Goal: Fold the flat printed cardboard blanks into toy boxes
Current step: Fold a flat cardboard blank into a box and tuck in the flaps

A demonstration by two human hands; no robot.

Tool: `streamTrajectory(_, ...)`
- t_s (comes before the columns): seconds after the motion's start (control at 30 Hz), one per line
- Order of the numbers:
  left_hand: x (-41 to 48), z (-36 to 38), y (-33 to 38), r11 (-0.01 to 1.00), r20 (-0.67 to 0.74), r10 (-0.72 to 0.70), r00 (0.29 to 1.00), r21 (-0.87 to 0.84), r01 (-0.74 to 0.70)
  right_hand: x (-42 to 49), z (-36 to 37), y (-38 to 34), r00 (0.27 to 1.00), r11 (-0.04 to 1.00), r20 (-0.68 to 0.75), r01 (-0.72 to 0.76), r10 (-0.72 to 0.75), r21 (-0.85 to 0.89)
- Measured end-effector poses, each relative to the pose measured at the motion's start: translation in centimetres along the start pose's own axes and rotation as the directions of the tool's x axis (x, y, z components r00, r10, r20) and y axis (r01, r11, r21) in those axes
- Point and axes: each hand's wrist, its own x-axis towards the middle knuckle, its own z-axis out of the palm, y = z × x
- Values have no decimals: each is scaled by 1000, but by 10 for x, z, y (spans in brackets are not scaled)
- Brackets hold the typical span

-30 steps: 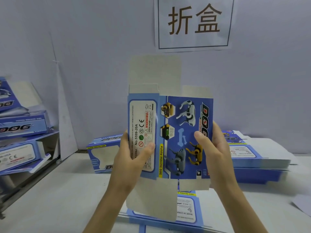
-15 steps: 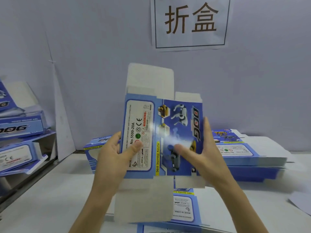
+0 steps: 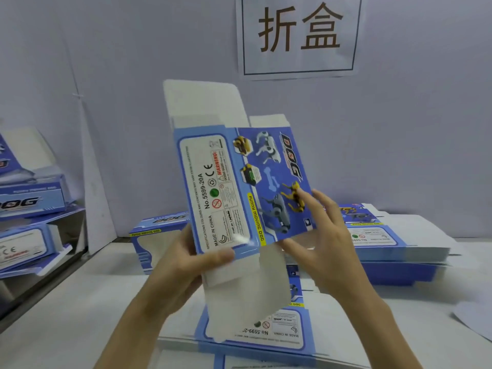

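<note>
I hold a blue printed cardboard blank [image 3: 239, 187] up in front of me, tilted to the left, its white flaps sticking out above and below. My left hand [image 3: 186, 262] grips its lower left corner, thumb on the printed label panel. My right hand [image 3: 324, 241] is at the lower right edge with fingers spread and straight, fingertips touching the dog picture panel. A stack of flat blanks [image 3: 255, 334] lies on the table under my hands.
A folded box [image 3: 154, 235] stands on the white table [image 3: 66, 315] behind my left hand. Another pile of flat blanks [image 3: 386, 243] lies at the right. Finished boxes [image 3: 29, 201] are stacked on a rack at the left. A paper sign [image 3: 299, 35] hangs on the wall.
The blank has tilted to the left and its right panel has swung outward. My left hand slid down to the lower corner; my right hand moved from the front panel to the right edge.
</note>
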Motion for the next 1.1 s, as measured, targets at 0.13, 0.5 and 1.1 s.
streamTrajectory(0.13,2,19,-8,992,-23,-55,998,115,57,-2,6,-1,993,996,-114,-33,23,-85)
streamTrajectory(0.5,1,39,-1,933,-463,91,882,349,87,-9,25,-23,917,978,-371,84,-151,-189)
streamTrajectory(1.1,-1,3,-6,958,-150,-266,952,67,278,6,2,-7,897,670,199,-429,394,606)
